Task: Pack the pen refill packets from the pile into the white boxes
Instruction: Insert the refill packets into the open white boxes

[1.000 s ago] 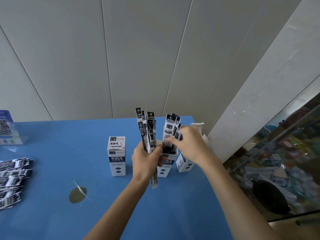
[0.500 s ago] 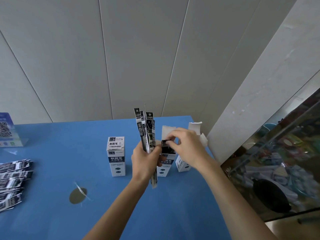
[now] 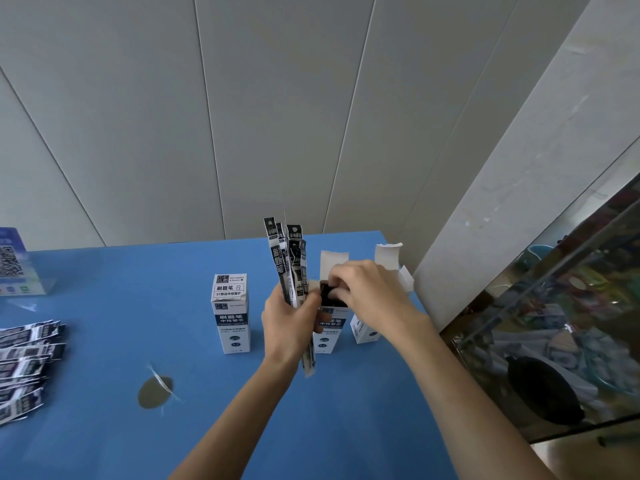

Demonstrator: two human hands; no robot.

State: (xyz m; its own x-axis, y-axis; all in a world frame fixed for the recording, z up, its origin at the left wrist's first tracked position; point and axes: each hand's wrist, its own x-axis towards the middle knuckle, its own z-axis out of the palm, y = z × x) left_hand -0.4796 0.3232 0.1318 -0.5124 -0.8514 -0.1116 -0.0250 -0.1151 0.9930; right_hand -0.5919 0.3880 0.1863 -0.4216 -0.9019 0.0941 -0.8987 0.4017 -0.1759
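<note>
L hand (image 3: 289,318) is gripping a bundle of refill packets (image 3: 289,268) upright, mid-table. R hand (image 3: 367,292) is sitting on top of the open middle box (image 3: 327,336), fingers curled over dark packet tops at its mouth, flap standing up behind. Closed box (image 3: 231,313) is standing left of the hands; third box (image 3: 365,329), flaps open, is standing near the table's (image 3: 104,427) right edge. Pile (image 3: 26,362) is lying at the left edge, QR card (image 3: 15,268) sitting toward the far-left corner.
</note>
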